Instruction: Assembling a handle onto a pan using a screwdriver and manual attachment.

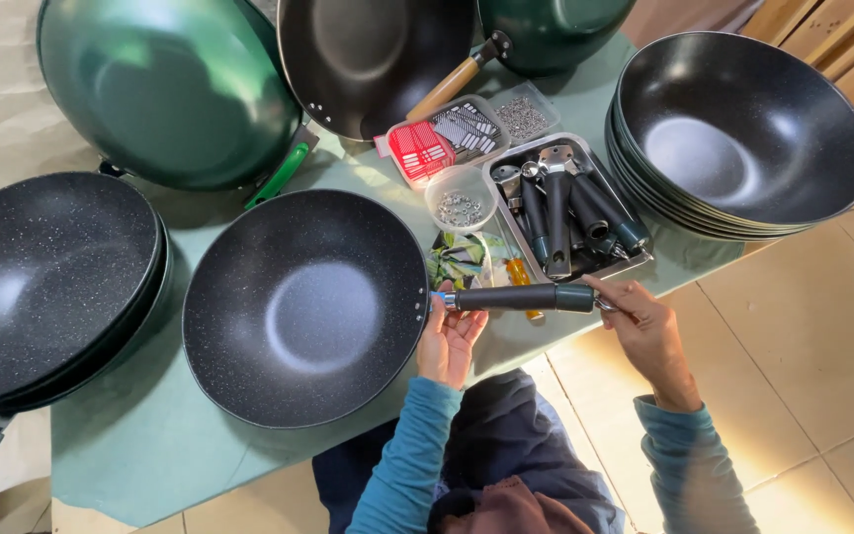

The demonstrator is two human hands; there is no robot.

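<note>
I see the left hand [450, 339] at the right rim of the black speckled wok [305, 308] that lies in the middle of the green table [140, 435], fingers curled at the near end of the handle [521, 298], just where it meets the rim. The right hand [644, 321] is closed on the far, green-tipped end of that handle, pinching it between thumb and fingers. The handle lies level, pointing right from the wok, its metal end touching the rim.

Just behind the handle I see a metal tray [635, 259] holding more dark handles, laid roughly side by side. Left of the tray is a small clear bowl [460, 205] with washers or nuts in it; I cannot tell which. Behind that are a red and clear parts box [444, 138] and a small bag of screws [523, 114]. A screwdriver [519, 274] with an orange grip lies partly under the handle.

On my right a stack of black woks [738, 133] stands at the table's end. On the left another stack [46, 282] sits near the wok in hand, apart from it. At the back lie a green wok [165, 89] bottom up, and one with a wooden handle [373, 54]
</note>
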